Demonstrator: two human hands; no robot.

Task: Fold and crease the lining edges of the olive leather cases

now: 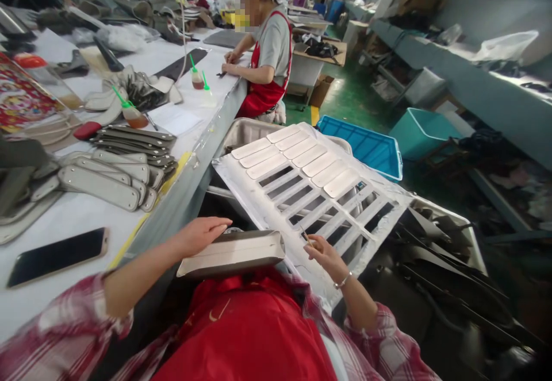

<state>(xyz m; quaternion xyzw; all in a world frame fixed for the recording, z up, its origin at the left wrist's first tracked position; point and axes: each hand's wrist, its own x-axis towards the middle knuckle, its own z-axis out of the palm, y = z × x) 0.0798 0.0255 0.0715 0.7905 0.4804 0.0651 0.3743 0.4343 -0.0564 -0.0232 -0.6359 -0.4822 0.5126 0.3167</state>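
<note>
A pale, long block or stack of strips (235, 253) lies across my lap against the red apron. My left hand (204, 235) rests over its left upper edge, fingers stretched out to the right. My right hand (323, 254) pinches a thin pointed stick (305, 235) beside the near edge of a white slotted board (259, 197). Rows of pale rounded strips (293, 150) lie on the far part of the board, and open slots show in its nearer part.
On the left table (172, 197) are stacked grey strips (103, 180), a phone (58, 256) and bottles with green nozzles (131, 114). A person (269, 53) works beyond. A blue crate (362, 145) stands behind the board; dark pieces (444, 277) fill a bin at right.
</note>
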